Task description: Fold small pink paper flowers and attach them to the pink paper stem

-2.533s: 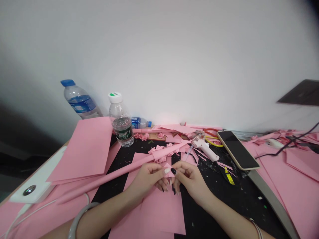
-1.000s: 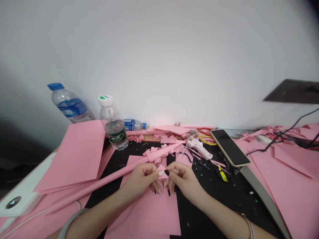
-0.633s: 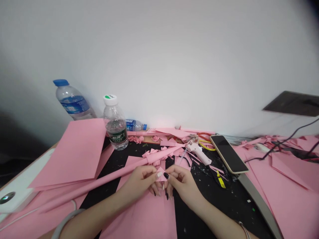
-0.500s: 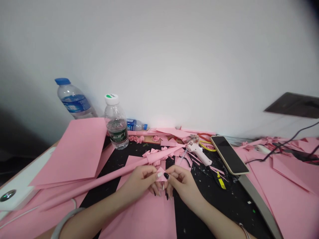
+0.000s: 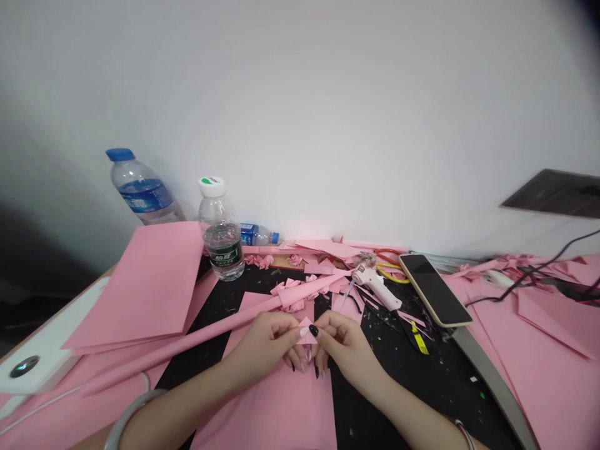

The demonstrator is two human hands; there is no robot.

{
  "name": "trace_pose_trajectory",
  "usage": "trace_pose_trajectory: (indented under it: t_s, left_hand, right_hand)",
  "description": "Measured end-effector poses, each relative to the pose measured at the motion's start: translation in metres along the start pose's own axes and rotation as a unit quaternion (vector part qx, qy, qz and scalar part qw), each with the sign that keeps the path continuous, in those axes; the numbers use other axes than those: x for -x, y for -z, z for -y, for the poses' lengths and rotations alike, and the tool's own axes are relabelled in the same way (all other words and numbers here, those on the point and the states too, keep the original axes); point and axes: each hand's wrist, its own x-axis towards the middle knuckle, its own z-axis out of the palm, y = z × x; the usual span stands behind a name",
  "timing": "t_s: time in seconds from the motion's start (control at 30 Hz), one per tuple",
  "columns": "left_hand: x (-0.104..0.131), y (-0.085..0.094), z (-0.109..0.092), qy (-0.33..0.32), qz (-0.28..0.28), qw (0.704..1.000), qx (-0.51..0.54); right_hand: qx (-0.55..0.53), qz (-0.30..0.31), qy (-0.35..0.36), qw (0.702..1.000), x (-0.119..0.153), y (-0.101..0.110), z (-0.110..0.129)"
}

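Observation:
A small folded piece of pink paper (image 5: 307, 336) is pinched between both hands, its pointed tip facing up. My left hand (image 5: 274, 340) grips its left side with thumb and fingers. On the other side, my right hand (image 5: 340, 340) has its dark-nailed thumb pressed on the paper. The two thumbs nearly meet at the middle, and the fingertips curl underneath. Below the hands lies a large pink paper sheet (image 5: 276, 406). Just beyond them runs a long rolled pink paper tube (image 5: 210, 326), with folded pink paper pieces (image 5: 293, 294) around its far end.
A clear water bottle (image 5: 222, 244) stands at the back left, near a blue-capped bottle (image 5: 145, 190). A pale glue gun (image 5: 379, 287) lies by a phone (image 5: 435, 290). Stacked pink sheets (image 5: 145, 281) are at left, more pink paper (image 5: 553, 381) at right. A dark cable (image 5: 529, 275) crosses the right.
Both hands keep hold of the folded paper, with the thumbs barely shifting on it. The whole view has moved slightly, so things appear a little further right.

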Motion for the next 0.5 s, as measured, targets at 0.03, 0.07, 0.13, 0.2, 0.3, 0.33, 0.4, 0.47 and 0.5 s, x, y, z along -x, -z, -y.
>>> trace_pose_trajectory:
  t_s: [0.03, 0.07, 0.13, 0.2, 0.3, 0.33, 0.4, 0.47, 0.5]
  left_hand:
    - [0.0, -0.0002, 0.0001, 0.001, 0.002, 1.0, 0.002]
    - [-0.0003, -0.0003, 0.0004, 0.001, 0.004, 1.0, 0.005]
    - [-0.0014, -0.0005, 0.0009, 0.0, 0.004, 1.0, 0.011]
    - [-0.0029, -0.0007, 0.0013, -0.005, 0.002, 1.0, 0.013]
    - [-0.0044, -0.0007, 0.002, -0.006, -0.001, 1.0, 0.021]
    - [-0.0044, -0.0007, 0.0023, -0.006, -0.003, 1.0, 0.023]
    - [-0.0038, -0.0004, 0.0027, -0.008, -0.01, 1.0, 0.021]
    - [-0.0026, 0.0, 0.0026, -0.012, -0.016, 1.0, 0.006]
    - [-0.0021, 0.0002, 0.0025, -0.013, -0.018, 1.0, -0.003]
  right_hand:
    - [0.006, 0.0, 0.002, 1.0, 0.0003, 0.0, -0.0004]
    - [0.011, -0.001, 0.004, 1.0, 0.0007, 0.0001, -0.0011]
    - [0.022, -0.003, 0.014, 1.0, 0.0016, 0.0007, -0.0031]
    - [0.036, -0.003, 0.025, 0.999, 0.0024, 0.0016, -0.0051]
    - [0.059, -0.004, 0.038, 0.998, 0.0029, 0.0024, -0.0064]
    - [0.065, -0.005, 0.039, 0.997, 0.0028, 0.0025, -0.0063]
    - [0.078, -0.006, 0.04, 0.996, 0.0024, 0.0025, -0.0059]
    - [0.091, -0.004, 0.04, 0.995, 0.002, 0.0025, -0.0058]
    - [0.098, -0.004, 0.038, 0.994, 0.002, 0.0025, -0.0059]
